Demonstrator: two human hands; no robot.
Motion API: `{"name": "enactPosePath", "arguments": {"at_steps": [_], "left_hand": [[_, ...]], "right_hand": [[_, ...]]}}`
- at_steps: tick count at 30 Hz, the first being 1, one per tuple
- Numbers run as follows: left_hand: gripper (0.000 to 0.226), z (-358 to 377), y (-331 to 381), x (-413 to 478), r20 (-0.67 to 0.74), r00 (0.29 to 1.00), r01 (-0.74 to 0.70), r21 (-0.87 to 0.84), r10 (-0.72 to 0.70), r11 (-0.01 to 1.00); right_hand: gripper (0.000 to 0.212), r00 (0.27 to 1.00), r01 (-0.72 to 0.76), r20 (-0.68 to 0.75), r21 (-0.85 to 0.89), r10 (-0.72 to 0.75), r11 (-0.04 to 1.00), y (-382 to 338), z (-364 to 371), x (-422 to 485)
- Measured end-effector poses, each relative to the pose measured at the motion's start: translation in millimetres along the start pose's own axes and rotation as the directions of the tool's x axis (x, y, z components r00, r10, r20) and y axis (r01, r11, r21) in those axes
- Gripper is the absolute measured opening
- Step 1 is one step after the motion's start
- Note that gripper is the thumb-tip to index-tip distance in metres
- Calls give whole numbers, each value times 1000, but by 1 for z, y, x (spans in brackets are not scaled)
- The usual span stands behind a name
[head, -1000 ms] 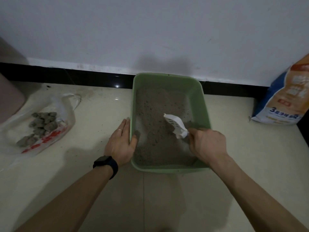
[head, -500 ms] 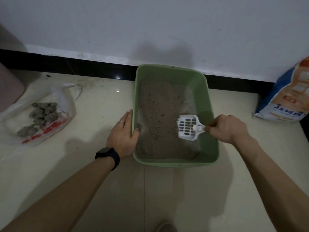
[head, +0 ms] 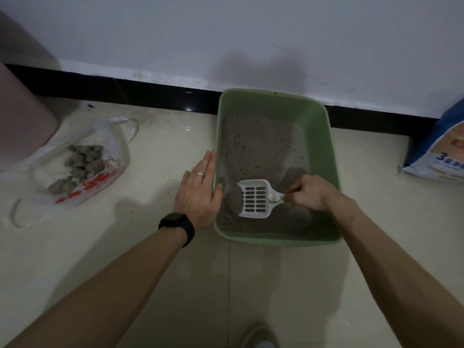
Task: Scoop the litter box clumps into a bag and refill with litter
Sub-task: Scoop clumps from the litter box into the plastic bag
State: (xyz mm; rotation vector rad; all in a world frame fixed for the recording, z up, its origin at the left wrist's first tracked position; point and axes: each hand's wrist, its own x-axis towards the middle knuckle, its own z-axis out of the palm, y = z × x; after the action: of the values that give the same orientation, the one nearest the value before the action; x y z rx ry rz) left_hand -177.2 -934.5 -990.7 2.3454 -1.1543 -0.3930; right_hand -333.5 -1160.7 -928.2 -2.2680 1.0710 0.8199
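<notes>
Sifting looks like the step in hand: the scoop (head: pixel 253 202) lies slotted face up in the near-left corner of the box (head: pixel 331 172), its handle pinched in the right hand (head: pixel 308 192). The left hand (head: pixel 198 189) lies flat against the box's left wall, grip spread, thumb at the rim (a steadying hold, I judge). To do it well, run the blade low under the litter (head: pixel 253 146), lift level and shake gently. The bag (head: pixel 110 182) of clumps (head: pixel 82 164) lies on the floor well to the left. The sack (head: pixel 442 151) is cut off at the right edge, and in the dim light I cannot tell whether clumps remain in the box.
</notes>
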Motion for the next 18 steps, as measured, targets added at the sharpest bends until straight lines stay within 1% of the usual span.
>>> {"name": "enactPosePath", "arguments": {"at_steps": [7,9,11,14,18], "left_hand": [[66,1,0,0,-1,1000,9,-34,-9,999],[65,1,0,0,-1,1000,5,-41,-5,999],[65,2,-1,0,1,1000,-2,-48,2,999],[64,4,-2,1,-2,1000,-6,-47,6,999],[61,4,-2,1,-11,1000,-4,-66,3,998]], "right_hand": [[23,996,71,67,-82,-65,994,-7,12,-1],[25,993,91,83,-123,-81,988,-6,18,-3],[28,992,102,93,-124,-91,987,-2,24,-4],[30,992,95,92,-45,-91,994,4,33,-6],[23,997,53,44,173,-61,983,9,46,-4]]}}
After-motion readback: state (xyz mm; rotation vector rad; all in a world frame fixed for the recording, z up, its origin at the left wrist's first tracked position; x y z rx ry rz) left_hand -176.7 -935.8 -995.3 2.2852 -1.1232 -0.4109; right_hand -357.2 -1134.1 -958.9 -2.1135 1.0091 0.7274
